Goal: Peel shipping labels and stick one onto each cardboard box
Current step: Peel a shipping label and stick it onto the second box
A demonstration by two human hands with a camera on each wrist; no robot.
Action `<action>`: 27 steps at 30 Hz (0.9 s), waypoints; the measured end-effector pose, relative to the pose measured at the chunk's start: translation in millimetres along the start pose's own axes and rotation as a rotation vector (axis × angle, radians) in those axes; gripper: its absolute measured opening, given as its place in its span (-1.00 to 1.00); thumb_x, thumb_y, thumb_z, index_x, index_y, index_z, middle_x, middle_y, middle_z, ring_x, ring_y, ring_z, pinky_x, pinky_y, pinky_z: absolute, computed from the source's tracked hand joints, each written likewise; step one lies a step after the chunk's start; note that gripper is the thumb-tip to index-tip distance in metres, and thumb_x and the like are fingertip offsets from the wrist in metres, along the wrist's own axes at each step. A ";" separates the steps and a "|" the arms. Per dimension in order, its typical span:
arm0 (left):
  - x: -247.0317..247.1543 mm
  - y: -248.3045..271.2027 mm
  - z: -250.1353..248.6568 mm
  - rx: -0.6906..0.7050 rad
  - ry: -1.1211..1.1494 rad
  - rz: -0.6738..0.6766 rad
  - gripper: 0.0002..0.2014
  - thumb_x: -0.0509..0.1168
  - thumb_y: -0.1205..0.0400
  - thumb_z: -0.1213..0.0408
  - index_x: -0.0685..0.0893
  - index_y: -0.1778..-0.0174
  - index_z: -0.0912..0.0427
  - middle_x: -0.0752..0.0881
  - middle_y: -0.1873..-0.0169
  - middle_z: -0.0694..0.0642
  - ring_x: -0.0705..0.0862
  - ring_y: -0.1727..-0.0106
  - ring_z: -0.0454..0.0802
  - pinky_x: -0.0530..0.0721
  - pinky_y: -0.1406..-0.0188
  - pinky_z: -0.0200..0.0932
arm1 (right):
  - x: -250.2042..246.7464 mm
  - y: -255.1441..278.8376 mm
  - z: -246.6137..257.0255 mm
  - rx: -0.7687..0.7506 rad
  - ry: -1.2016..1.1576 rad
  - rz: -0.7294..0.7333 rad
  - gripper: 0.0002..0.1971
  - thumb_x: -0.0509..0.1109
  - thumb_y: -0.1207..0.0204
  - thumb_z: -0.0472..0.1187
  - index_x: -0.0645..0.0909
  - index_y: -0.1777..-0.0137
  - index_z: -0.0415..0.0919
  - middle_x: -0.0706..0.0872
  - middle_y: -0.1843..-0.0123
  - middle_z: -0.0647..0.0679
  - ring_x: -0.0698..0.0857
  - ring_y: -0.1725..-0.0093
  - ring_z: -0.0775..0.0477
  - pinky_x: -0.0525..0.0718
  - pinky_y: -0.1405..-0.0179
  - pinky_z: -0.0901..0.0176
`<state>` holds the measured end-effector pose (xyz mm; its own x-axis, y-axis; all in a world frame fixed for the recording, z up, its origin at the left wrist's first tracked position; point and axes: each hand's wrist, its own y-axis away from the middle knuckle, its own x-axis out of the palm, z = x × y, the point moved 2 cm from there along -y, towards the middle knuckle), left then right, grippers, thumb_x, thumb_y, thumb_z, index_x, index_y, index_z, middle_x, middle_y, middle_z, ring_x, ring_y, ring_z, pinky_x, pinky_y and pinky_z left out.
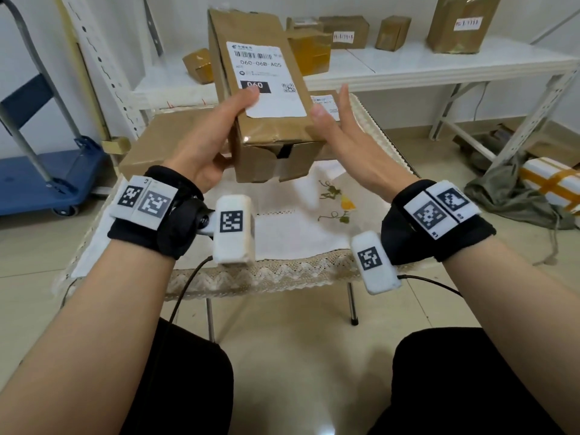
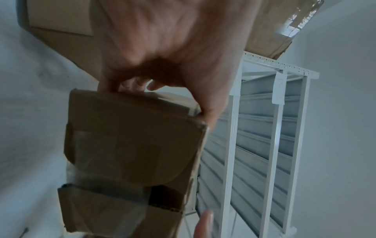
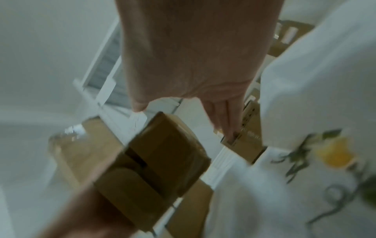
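Observation:
A long brown cardboard box (image 1: 266, 120) is held up over the table, tilted away from me. On its top face sits a white shipping label (image 1: 263, 80) with a barcode and "060". My left hand (image 1: 219, 133) grips the box's near left corner, thumb on the label's lower edge and fingers underneath. The left wrist view shows the box's taped end (image 2: 130, 153) under those fingers. My right hand (image 1: 339, 127) is beside the box's right edge, fingers straight and holding nothing. The right wrist view, blurred, shows the box end (image 3: 167, 157) left of its fingers.
A small table with a white lace cloth (image 1: 307, 221) lies below the hands. A flat brown parcel (image 1: 163, 142) rests at its back left. A white shelf (image 1: 439, 67) behind carries several labelled boxes. A blue cart (image 1: 40, 183) stands at left, and bags and a parcel lie on the floor at right.

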<state>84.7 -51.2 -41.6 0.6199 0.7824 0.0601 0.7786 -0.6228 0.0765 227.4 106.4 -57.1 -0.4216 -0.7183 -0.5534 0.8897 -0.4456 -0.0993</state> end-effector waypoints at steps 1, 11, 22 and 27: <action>-1.6 0.7 -0.8 -0.007 0.023 0.011 -0.54 0.43 -0.63 -0.09 0.71 -0.40 0.01 0.84 0.26 -0.20 0.74 0.35 -0.34 0.71 0.25 -0.39 | 0.8 -0.5 2.0 0.037 -0.084 0.015 -0.10 0.04 -0.66 0.48 -0.33 -0.81 0.17 0.35 -0.78 -0.02 0.60 -0.57 -0.13 0.46 -0.65 -0.22; -7.2 6.5 -4.4 -0.007 0.047 -0.044 -0.61 0.35 -0.66 -0.19 0.79 -0.28 -0.06 0.88 -0.09 -0.01 0.78 -0.30 0.12 0.60 -0.49 0.25 | 26.7 -13.2 12.2 0.173 -0.650 0.096 -0.45 0.36 -0.70 0.12 0.46 -0.59 -0.12 0.63 -0.46 -0.24 0.90 -0.04 -0.21 0.85 -0.11 -0.11; -17.1 -8.3 -7.7 -0.052 -0.204 -0.191 -0.68 0.17 -0.75 -0.18 0.68 0.12 -0.10 0.75 0.39 -0.19 0.69 0.24 -0.21 0.60 0.27 -0.27 | 44.2 -44.7 26.8 0.272 -0.717 0.013 -0.52 0.34 -0.73 0.13 0.50 -0.53 -0.10 0.68 -0.37 -0.20 0.82 -0.23 -0.22 0.87 0.16 0.02; -13.8 -16.2 -4.0 -0.058 -0.234 -0.224 -0.63 0.13 -0.77 -0.18 0.64 0.21 -0.07 0.68 0.54 -0.14 0.64 0.32 -0.15 0.54 0.40 -0.28 | 51.3 -59.7 24.2 0.356 -0.666 0.030 -0.70 0.23 -0.78 0.15 0.62 -0.30 0.00 0.71 -0.25 -0.10 0.76 -0.25 -0.20 0.89 0.12 -0.03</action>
<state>63.2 -51.9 -39.8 0.4443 0.8746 -0.1941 0.8956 -0.4287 0.1188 148.4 83.2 -59.6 -0.5155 -0.8535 0.0766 0.8397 -0.4853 0.2434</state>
